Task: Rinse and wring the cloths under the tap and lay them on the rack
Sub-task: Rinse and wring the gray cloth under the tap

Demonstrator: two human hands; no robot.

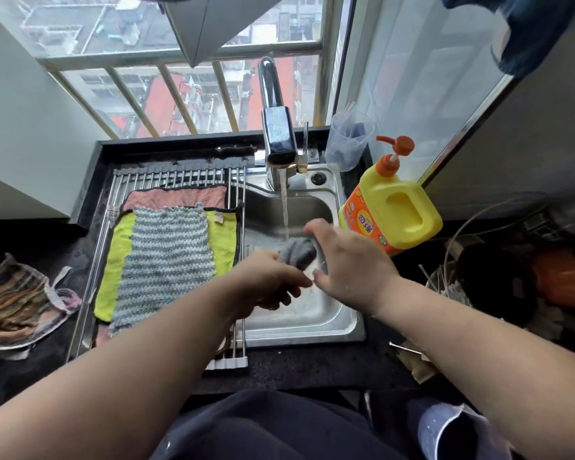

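Note:
Water runs from the chrome tap (278,137) into the steel sink (316,322). A bunched grey cloth (297,252) sits under the stream. My left hand (266,282) grips its near end. My right hand (349,260) holds its right side, with thumb and fingers curved round it. On the metal rack (180,175) over the sink's left half lie a pink cloth (176,196), a yellow-green cloth (118,257) and, on top, a grey-and-white striped cloth (170,260), all spread flat.
A yellow dish-soap pump bottle (394,215) stands right of the sink, with a clear plastic cup (347,141) behind it. A multicoloured striped cloth (12,300) lies on the dark counter at the left. Dark clutter and wires (498,280) fill the counter at the right.

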